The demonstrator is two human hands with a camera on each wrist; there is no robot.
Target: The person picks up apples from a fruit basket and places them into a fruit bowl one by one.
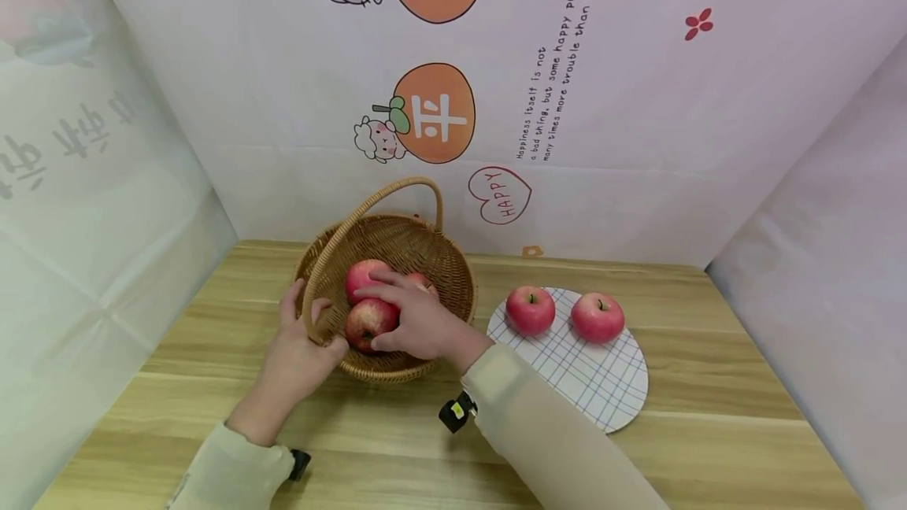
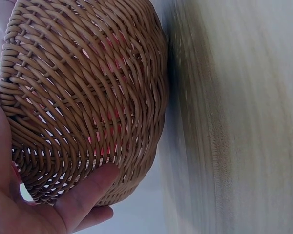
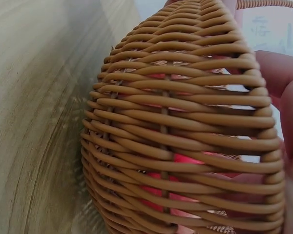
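While the left hand (image 1: 294,356) grips the near rim of the wicker basket (image 1: 453,270) with curled fingers, the right hand (image 1: 418,321) reaches inside, fingers wrapped over the front red apple (image 1: 364,321). Two more apples lie behind it. Farther right, two apples sit on a checked plate (image 1: 602,384).

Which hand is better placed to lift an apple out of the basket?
Right. The right hand already lies over the apples inside the basket, while the left hand steadies its rim.
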